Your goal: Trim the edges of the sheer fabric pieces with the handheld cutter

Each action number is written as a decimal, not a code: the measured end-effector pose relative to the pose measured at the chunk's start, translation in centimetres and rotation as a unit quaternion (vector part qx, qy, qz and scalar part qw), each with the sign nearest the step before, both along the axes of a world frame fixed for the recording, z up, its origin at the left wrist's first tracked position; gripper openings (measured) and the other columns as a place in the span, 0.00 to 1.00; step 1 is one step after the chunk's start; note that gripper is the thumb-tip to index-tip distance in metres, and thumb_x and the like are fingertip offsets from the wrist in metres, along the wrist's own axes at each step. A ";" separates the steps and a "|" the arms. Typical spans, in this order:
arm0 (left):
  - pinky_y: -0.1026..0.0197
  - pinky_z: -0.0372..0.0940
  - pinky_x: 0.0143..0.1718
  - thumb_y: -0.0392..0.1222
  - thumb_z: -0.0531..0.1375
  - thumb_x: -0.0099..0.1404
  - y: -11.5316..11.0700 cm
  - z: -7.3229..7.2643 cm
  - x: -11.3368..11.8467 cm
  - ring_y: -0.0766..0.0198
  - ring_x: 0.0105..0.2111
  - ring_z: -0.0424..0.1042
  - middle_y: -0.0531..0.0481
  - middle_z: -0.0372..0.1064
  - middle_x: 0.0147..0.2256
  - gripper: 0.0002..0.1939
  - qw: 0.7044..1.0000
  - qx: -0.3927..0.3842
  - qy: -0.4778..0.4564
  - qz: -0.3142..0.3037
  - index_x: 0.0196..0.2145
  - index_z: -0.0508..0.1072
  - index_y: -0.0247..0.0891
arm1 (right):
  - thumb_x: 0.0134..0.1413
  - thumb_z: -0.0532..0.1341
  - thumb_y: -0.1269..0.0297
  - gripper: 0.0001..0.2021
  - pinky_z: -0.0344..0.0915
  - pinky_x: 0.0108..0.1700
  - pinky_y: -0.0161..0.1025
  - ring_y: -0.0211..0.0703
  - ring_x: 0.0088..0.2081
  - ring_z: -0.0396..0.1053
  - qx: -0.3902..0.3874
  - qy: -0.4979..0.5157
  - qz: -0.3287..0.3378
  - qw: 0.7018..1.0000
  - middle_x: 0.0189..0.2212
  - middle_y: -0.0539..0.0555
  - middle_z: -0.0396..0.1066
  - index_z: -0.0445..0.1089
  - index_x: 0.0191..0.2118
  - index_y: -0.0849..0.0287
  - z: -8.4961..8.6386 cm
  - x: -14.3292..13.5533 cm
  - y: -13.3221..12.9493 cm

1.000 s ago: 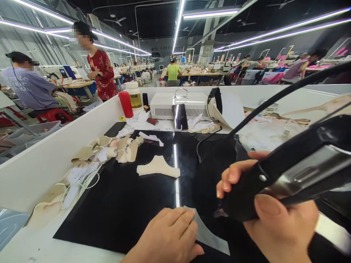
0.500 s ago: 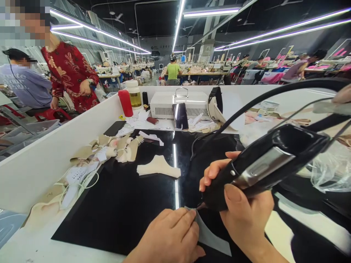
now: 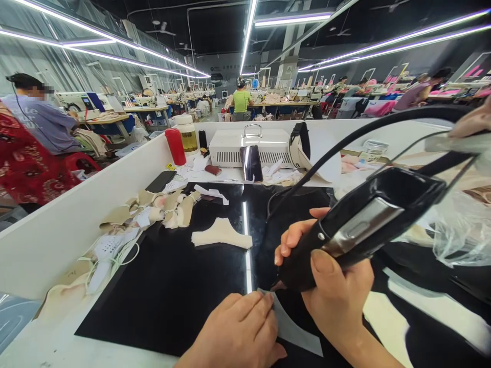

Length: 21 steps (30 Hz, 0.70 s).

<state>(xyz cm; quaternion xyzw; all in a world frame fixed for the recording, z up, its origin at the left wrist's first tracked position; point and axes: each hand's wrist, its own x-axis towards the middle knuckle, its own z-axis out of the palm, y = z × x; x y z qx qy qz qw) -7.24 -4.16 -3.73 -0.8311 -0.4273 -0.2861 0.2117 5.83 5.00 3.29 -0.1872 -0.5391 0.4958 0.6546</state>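
Observation:
My right hand (image 3: 337,291) is wrapped round a black handheld tool (image 3: 356,225) with a metal plate on its side and a cable behind it. The tool's narrow tip points down beside the upper end of a curved grey translucent piece (image 3: 295,329). Pressed on that end is my left hand (image 3: 241,327), its fingers together; its thumb is partly under the palm. Both lie over a glossy black mat (image 3: 164,286). Farther up the mat rests a cream curved pad piece (image 3: 220,233), apart from both hands.
Beige and white fabric pieces (image 3: 115,230) line the left edge. At the back stand a red bottle (image 3: 175,146), a white vented box (image 3: 226,148) and a phone (image 3: 251,163). Cream pieces (image 3: 387,322) and clear plastic (image 3: 460,230) lie right. A person in red (image 3: 30,158) is beyond the left wall.
My right hand and the black tool have moved slightly left, bringing the tip closer to my left fingertips. The person in red has shifted left, partly out of view.

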 end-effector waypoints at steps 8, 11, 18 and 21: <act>0.62 0.69 0.37 0.49 0.52 0.80 0.0 0.2 0.1 0.65 0.44 0.78 0.52 0.82 0.44 0.19 1.000 0.001 0.019 0.007 0.40 0.77 0.35 | 0.61 0.70 0.55 0.18 0.71 0.27 0.39 0.38 0.25 0.70 -0.016 0.009 0.024 1.000 0.31 0.47 0.72 0.66 0.52 0.51 -0.3 -0.5 -0.3; 0.62 0.69 0.37 0.48 0.53 0.80 0.0 0.1 0.1 0.65 0.43 0.78 0.52 0.82 0.43 0.19 1.000 0.003 0.016 0.007 0.40 0.77 0.35 | 0.62 0.69 0.56 0.16 0.72 0.27 0.39 0.39 0.26 0.70 -0.014 0.002 0.014 1.000 0.31 0.46 0.72 0.66 0.51 0.51 -0.3 -0.5 -0.3; 0.62 0.69 0.37 0.49 0.53 0.80 0.1 0.2 0.1 0.65 0.42 0.78 0.51 0.81 0.43 0.19 1.000 0.009 0.015 0.007 0.40 0.77 0.34 | 0.62 0.69 0.56 0.16 0.72 0.27 0.38 0.38 0.26 0.70 -0.010 0.026 0.033 0.999 0.30 0.46 0.72 0.67 0.51 0.51 0.0 -1.0 -0.2; 0.63 0.68 0.36 0.49 0.53 0.80 0.2 0.4 0.1 0.66 0.42 0.78 0.51 0.81 0.42 0.18 1.000 0.006 0.010 0.011 0.38 0.77 0.35 | 0.61 0.69 0.55 0.17 0.72 0.27 0.38 0.38 0.26 0.70 -0.007 0.028 0.036 0.999 0.30 0.46 0.72 0.67 0.50 0.51 0.0 -1.2 -0.2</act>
